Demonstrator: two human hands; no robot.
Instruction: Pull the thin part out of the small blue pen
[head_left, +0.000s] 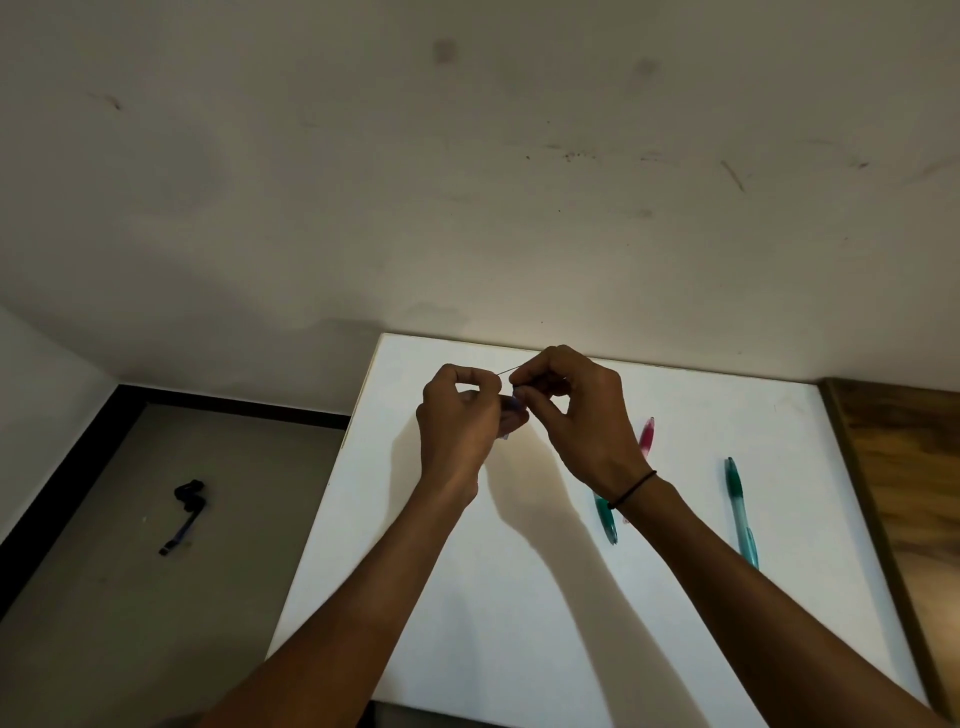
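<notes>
Both forearms enter from 6 o'clock and meet above the white board (467, 623), toward its far edge at 12. Left hand (457, 415) has fingers curled round a small blue pen part (514, 410); most of it is hidden in the grip. Right hand (576, 415) pinches a thin refill (505, 371) between thumb and forefinger, tip angled toward the left hand's fingers. Hands nearly touching. Black band (636, 486) on right wrist.

Count: 3 pens on the board. 2 teal: one (607, 519) partly under the right wrist, one (742, 512) at 3 o'clock. 1 pink (645, 436) behind the right hand.

Board's far edge sits against the wall (467, 156). Wood surface (904, 493) borders its right edge. Floor (130, 597) off the left edge, with one dark clip-and-strap item (184, 514) at 9 o'clock. Bare board at 6, between the forearms.
</notes>
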